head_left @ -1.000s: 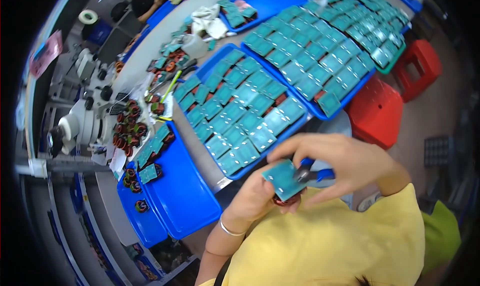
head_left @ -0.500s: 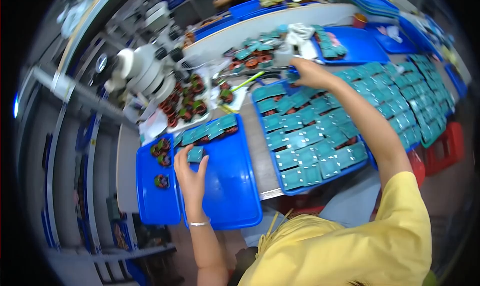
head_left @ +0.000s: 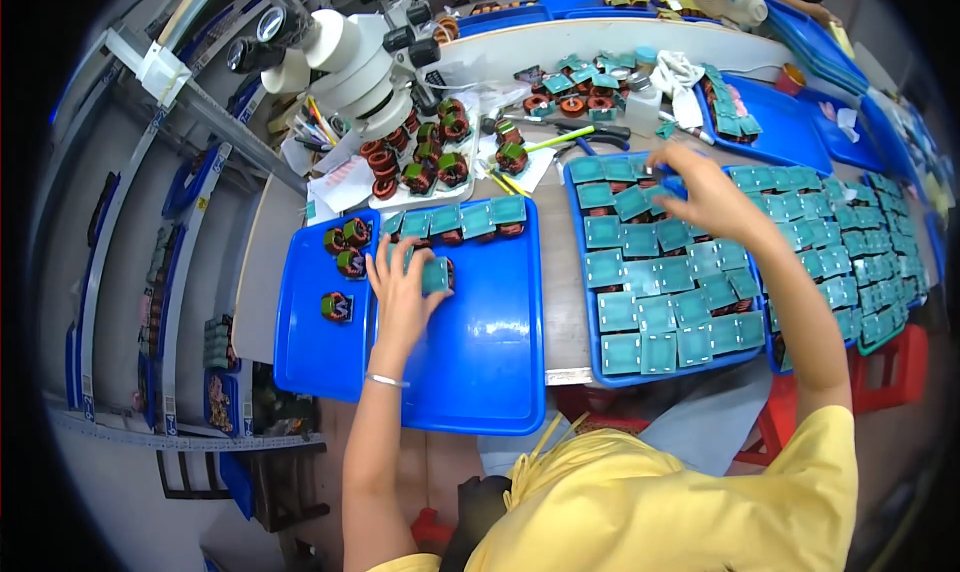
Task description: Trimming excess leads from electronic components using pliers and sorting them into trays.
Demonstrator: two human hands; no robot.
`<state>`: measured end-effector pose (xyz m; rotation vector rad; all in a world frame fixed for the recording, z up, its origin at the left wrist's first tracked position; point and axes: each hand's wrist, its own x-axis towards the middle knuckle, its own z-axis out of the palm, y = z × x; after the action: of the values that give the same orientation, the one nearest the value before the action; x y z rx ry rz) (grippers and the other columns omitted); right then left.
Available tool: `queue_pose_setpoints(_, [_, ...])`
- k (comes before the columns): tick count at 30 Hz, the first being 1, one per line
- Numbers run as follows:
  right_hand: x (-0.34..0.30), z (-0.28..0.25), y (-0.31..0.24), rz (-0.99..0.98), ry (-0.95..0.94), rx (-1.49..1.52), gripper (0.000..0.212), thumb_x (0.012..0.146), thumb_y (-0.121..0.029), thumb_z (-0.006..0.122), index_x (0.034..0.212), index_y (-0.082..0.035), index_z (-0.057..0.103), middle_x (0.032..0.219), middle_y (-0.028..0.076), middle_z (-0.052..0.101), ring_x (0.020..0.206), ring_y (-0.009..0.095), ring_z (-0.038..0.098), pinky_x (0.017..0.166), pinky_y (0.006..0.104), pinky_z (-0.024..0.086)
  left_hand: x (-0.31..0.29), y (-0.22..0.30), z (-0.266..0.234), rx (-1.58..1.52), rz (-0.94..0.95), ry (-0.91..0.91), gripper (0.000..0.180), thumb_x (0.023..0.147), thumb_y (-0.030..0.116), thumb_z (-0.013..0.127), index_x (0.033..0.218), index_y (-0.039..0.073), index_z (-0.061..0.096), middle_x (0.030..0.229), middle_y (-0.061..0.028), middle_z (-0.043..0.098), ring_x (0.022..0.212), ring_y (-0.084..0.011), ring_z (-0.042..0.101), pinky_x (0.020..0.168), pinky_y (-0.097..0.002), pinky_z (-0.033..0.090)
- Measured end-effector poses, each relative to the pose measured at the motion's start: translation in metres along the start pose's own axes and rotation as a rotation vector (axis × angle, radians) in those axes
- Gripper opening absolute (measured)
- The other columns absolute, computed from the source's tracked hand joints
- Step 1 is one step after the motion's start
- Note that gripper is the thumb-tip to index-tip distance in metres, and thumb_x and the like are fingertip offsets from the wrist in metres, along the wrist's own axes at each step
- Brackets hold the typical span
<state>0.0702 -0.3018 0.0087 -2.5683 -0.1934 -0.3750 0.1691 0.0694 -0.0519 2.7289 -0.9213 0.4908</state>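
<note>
My left hand (head_left: 398,307) is over the larger blue tray (head_left: 470,372). Its thumb and fingers close round the sides of a coil with a teal square board on top (head_left: 433,273). Behind it, a row of similar board-topped coils (head_left: 445,220) lines the tray's far edge. My right hand (head_left: 705,197) reaches over the far part of the right blue tray (head_left: 597,364), thumb and fingers apart, with blue showing between them. Its fingertips are close to the boards there; contact is unclear. Rows of board-topped coils (head_left: 655,312) fill that tray.
A narrower blue tray (head_left: 310,352) at the left holds several green-and-copper coils (head_left: 337,307). A white microscope (head_left: 350,67) stands behind, near a white tray of coils (head_left: 440,162). Pliers (head_left: 600,129), a white bottle (head_left: 643,110) and more trays of boards (head_left: 860,242) lie beyond and to the right.
The view has shifted. My right hand has moved from the tray's far edge to over its boards, and its fingers have spread. My left hand stays by the same board-topped coil.
</note>
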Motion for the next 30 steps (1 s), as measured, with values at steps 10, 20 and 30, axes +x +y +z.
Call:
queue_pose_setpoints(10, [-0.073,0.013,-0.105,0.331,-0.302,1.194,0.036,0.087,-0.028,0.053,0.110,-0.001,0.053,0.068,0.003,0.057,0.063,0.008,0.055,0.061,0.0227,0.043,0.003,0.128,-0.085,-0.917,0.298,-0.129,0.055,0.052,0.015,0.079,0.101,0.008,0.055,0.111,-0.0081,0.051,0.118,-0.0318,0.038,0.097,-0.0426,0.032])
queue_pose_setpoints(20, [-0.142,0.017,-0.126,0.386,0.103,1.863,0.043,0.075,-0.008,0.064,0.111,0.004,0.044,0.099,0.012,0.057,0.086,0.020,0.058,0.070,0.0326,0.049,-0.019,0.187,-0.074,-1.824,-0.069,-0.405,0.069,0.065,0.013,0.075,0.122,0.002,0.037,0.111,-0.0092,0.046,0.110,-0.0198,0.044,0.092,-0.0327,0.039])
queue_pose_setpoints(30, [-0.156,0.029,-0.132,0.172,0.621,1.167,0.049,0.060,-0.004,0.079,0.098,-0.003,0.048,0.100,0.010,0.048,0.094,0.017,0.049,0.083,0.0295,0.038,-0.033,0.211,-0.060,-2.081,-0.234,-0.461,0.031,0.085,0.003,0.055,0.111,0.000,0.039,0.105,-0.0130,0.057,0.098,-0.0161,0.054,0.085,-0.0277,0.043])
